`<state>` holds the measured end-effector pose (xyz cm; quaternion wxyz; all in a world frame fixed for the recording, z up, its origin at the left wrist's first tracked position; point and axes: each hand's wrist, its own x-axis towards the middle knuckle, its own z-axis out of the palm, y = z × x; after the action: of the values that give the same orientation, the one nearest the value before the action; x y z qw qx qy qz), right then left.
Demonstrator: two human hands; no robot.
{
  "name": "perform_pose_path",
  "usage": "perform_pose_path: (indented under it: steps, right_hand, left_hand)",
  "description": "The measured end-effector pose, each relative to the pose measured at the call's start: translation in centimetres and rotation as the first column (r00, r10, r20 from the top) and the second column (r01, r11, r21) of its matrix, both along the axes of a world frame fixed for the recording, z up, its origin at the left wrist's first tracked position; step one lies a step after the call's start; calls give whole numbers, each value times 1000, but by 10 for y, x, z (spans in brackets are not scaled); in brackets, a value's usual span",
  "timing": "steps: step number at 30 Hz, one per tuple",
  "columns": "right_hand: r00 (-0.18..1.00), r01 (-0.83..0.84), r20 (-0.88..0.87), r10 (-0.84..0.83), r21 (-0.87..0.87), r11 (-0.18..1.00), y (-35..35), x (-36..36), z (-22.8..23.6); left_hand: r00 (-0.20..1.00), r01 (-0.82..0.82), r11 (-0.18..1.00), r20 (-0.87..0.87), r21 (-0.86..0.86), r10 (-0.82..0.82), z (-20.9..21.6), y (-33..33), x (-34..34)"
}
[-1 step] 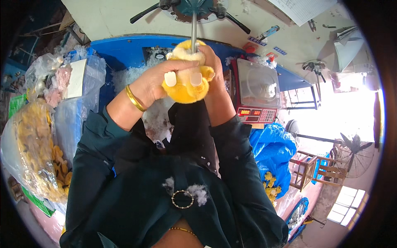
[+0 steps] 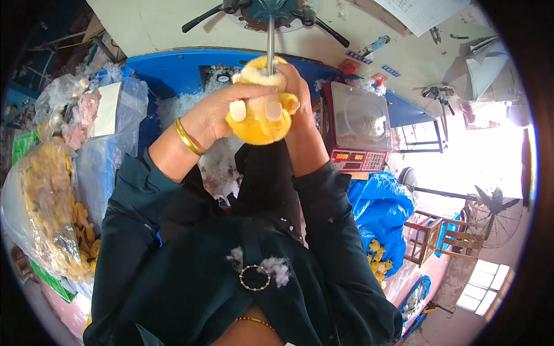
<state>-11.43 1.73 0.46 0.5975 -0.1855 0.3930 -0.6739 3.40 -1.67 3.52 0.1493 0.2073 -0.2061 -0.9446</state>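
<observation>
Between my two hands is a yellow plush toy (image 2: 258,131) with pale oval pads on its feet. The thin metal tube (image 2: 270,40) of a machine mounted at the panel reaches down into an opening in the toy's far end. My left hand (image 2: 231,104) is closed round the toy's left side, thumb lying across it. On the other side, my right hand (image 2: 297,89) grips the toy near the tube, with part of its fingers hidden behind the plush.
A red digital scale (image 2: 358,127) stands right of my hands. White stuffing fluff (image 2: 222,155) lies below the toy. At left sits a clear bag of yellow plush pieces (image 2: 49,202); a blue plastic bag (image 2: 378,202) is at right. Black-handled levers (image 2: 202,18) flank the tube.
</observation>
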Motion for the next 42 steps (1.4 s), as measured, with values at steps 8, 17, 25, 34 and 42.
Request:
perform_pose_path:
  steps: [8,17,25,34,42]
  right_hand:
    - [806,81,-571,-156,-155,985,41,-6,-15]
    - [412,837,-873,-263,248,489,143,-257,-131]
    - [71,863,-993,96,109,493,210,-229,-104]
    - [-230,733,-966,120,-91,674,261,-206,-88]
    - [-541,400,-839,58,-196,895,198,-230,-29]
  left_hand:
    - [995,96,976,23,-196,-93,4,25,14]
    - [941,258,958,258,-127,-219,-53,39,44]
    - [944,199,970,292,-142,-151,-71,50,52]
    - [934,132,991,336,-24,-116,-111,70,76]
    - [921,81,997,382,-8,-71,-120,87,87]
